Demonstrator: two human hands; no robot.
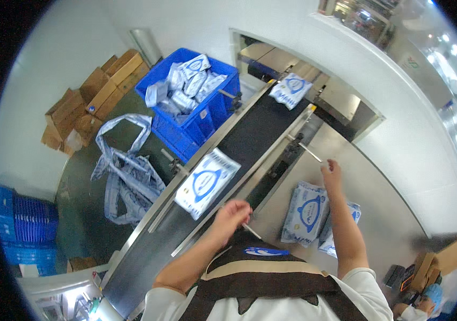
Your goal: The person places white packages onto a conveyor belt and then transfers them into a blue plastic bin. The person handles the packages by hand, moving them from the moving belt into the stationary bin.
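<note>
My left hand (232, 218) is over the near rail of the conveyor belt (250, 134), fingers curled in, with nothing visible in them. Just beyond it on the belt lies a white and blue plastic packet (207, 183). My right hand (331, 174) is above the steel table (378, 198) by the tip of a thin metal rod (310, 152); its fingers are loosely bent and apart, with nothing seen between them. Below that hand a similar packet (306, 214) lies on the table, with another packet (329, 243) partly hidden by my right forearm.
Another packet (291, 91) sits on the belt at the wall opening. Left of the belt are a blue crate (186, 134) of packets, crumpled printed film (132, 182), cardboard boxes (97, 91) and stacked blue crates (25, 224). A person in a blue cap (432, 297) is at lower right.
</note>
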